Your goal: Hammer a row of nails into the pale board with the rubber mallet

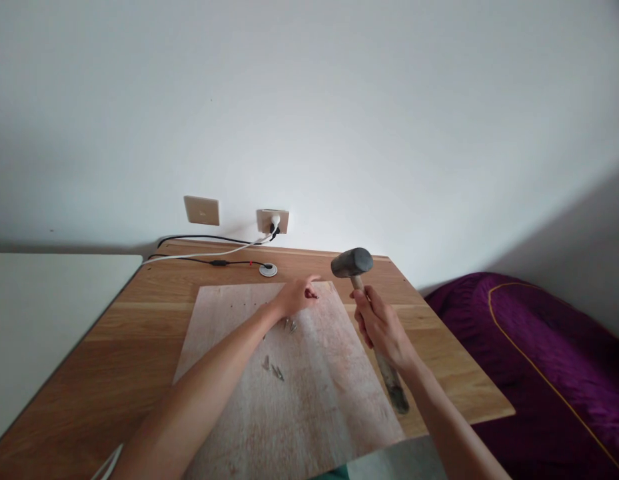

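My right hand [382, 325] is wrapped round the wooden handle of a rubber mallet [352, 263], gripping it partway along. The mallet's dark grey head is raised above the right edge of a thin wooden board [289, 413]. Near the board's far edge, my left hand [294, 297] is low over the surface with thumb and fingers curled together in a pinch. Whatever is between those fingertips is too small to make out. Small pointed metal pieces [278, 372] lie on the board below my left forearm, and more metal pieces [292, 326] are beside my left hand.
The board rests on a wooden table [114, 360]. Black and white cables run along its back to a wall socket [272, 221] and a round white disc [268, 269]. A white surface [49, 320] adjoins on the left. Purple fabric [529, 347] is on the right.
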Action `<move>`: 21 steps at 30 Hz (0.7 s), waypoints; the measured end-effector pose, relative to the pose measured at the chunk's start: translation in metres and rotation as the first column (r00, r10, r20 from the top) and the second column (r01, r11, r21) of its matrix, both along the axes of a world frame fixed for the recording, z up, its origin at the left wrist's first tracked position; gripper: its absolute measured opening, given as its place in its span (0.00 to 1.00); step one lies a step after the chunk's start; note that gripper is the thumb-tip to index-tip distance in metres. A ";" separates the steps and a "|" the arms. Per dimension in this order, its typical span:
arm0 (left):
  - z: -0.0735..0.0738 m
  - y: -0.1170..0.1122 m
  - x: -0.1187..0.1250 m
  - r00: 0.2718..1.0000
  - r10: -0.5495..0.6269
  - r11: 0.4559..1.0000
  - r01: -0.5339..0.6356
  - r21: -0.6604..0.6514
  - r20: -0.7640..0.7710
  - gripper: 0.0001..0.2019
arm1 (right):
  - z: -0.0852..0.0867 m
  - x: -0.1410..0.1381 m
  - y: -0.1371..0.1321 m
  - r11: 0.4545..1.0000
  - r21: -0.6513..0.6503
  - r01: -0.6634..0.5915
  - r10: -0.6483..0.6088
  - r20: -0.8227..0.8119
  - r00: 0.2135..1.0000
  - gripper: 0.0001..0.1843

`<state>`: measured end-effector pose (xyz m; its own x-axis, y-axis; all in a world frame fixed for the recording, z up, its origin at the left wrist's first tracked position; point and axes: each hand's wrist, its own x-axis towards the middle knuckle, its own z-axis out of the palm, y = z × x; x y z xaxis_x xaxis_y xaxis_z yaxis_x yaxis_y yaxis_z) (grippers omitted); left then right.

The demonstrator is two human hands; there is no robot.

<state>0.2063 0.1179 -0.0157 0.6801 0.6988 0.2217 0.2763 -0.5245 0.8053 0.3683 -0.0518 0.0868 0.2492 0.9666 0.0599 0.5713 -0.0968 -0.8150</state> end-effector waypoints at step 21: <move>-0.002 -0.001 0.001 0.999 0.019 1.000 -0.019 0.004 0.033 0.30 | -0.025 -0.008 0.004 0.971 -0.235 -0.049 0.068 0.073 0.995 0.16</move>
